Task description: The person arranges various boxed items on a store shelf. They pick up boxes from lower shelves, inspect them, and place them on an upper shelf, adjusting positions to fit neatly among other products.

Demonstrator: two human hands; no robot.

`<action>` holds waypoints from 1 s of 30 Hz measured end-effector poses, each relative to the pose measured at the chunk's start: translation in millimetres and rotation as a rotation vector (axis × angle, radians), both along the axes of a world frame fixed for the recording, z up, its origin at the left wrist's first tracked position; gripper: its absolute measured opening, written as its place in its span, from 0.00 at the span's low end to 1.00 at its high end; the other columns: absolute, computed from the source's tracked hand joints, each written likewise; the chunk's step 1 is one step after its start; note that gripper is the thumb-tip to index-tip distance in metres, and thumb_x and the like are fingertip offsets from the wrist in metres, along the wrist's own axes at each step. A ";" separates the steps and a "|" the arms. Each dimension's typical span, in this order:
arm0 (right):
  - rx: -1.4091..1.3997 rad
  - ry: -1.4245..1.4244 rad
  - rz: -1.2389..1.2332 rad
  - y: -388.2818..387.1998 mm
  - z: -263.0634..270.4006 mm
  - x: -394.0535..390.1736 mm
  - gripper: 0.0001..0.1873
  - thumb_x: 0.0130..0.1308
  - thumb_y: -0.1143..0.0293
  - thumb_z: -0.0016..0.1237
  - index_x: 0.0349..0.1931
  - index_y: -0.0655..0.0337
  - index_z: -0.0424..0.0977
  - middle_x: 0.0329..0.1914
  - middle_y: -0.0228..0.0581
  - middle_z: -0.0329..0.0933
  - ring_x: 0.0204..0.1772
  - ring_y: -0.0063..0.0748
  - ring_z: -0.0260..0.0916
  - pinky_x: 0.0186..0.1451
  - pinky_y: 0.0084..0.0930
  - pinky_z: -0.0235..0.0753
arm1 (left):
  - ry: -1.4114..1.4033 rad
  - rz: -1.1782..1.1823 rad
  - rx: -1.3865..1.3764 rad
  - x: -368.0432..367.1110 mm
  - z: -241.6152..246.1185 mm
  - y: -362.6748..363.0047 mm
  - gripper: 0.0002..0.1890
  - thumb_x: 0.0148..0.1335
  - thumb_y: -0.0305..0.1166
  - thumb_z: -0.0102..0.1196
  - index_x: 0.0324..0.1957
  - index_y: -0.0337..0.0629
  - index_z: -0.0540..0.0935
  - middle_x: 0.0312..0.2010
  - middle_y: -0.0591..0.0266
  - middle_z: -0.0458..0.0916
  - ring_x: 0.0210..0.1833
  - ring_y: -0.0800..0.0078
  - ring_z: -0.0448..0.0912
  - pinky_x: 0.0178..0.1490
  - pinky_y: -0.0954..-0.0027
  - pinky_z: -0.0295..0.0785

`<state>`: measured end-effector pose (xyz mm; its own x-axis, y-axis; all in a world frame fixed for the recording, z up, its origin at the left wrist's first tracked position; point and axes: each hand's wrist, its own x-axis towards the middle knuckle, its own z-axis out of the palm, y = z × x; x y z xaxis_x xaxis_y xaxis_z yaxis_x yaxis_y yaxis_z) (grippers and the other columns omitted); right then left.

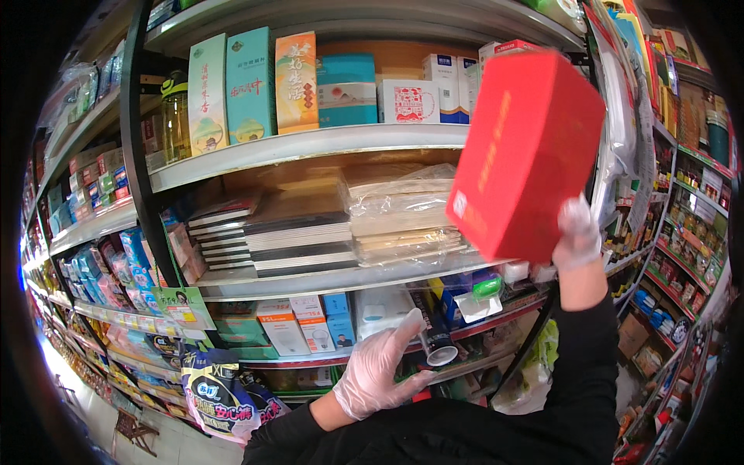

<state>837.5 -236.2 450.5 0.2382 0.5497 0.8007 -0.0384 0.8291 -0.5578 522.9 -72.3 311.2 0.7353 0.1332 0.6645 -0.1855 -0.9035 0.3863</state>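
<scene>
My right hand (576, 232), in a clear plastic glove, grips a large red box (517, 157) by its lower right side. The box is tilted and slightly blurred, held up before the right end of the shelves. Also gloved, my left hand (378, 372) is empty, its thumb and fingers apart. It hovers in front of the lower shelf, close to a black cylinder (436, 340) with a pale end. Behind the red box, part of the upper shelf (314, 148) and of the goods on it is hidden.
Upright cartons (250, 87) and a mug box (408, 102) line the upper shelf. Below lie stacked notebooks (302, 244) and plastic-wrapped paper bundles (401, 215). Light bulb boxes (283, 328) stand lower down. A black post (152, 192) rises at left; a packaged bag (218, 395) hangs near it.
</scene>
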 end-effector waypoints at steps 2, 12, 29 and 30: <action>-0.035 -0.183 -0.009 25.5 58.2 3.8 0.30 0.64 0.69 0.66 0.66 0.63 0.74 0.47 0.28 0.79 0.49 0.23 0.76 0.60 0.29 0.79 | 0.030 0.045 -0.010 -3.6 -1.6 1.6 0.51 0.57 0.43 0.75 0.78 0.34 0.64 0.58 0.41 0.85 0.58 0.44 0.86 0.61 0.53 0.81; -0.332 -0.486 -0.399 117.4 186.0 -36.5 0.31 0.61 0.54 0.69 0.62 0.54 0.78 0.57 0.34 0.84 0.57 0.28 0.82 0.54 0.33 0.85 | -0.079 0.144 0.040 -29.7 -5.1 1.5 0.45 0.60 0.41 0.75 0.74 0.34 0.67 0.51 0.39 0.84 0.49 0.42 0.85 0.53 0.52 0.80; -0.607 -0.332 -0.291 231.9 190.7 -35.8 0.23 0.59 0.59 0.70 0.53 0.58 0.85 0.51 0.39 0.86 0.45 0.33 0.83 0.56 0.31 0.80 | -0.116 0.251 -0.011 -60.7 -13.3 5.3 0.43 0.61 0.40 0.74 0.73 0.34 0.68 0.40 0.44 0.83 0.40 0.45 0.82 0.45 0.50 0.77; -0.631 -0.353 -0.276 233.6 193.2 -29.3 0.22 0.60 0.60 0.70 0.53 0.59 0.85 0.52 0.40 0.87 0.46 0.33 0.83 0.57 0.31 0.80 | -0.101 0.258 -0.017 -61.3 -14.4 4.7 0.43 0.61 0.41 0.74 0.73 0.34 0.68 0.39 0.44 0.83 0.40 0.45 0.82 0.45 0.50 0.77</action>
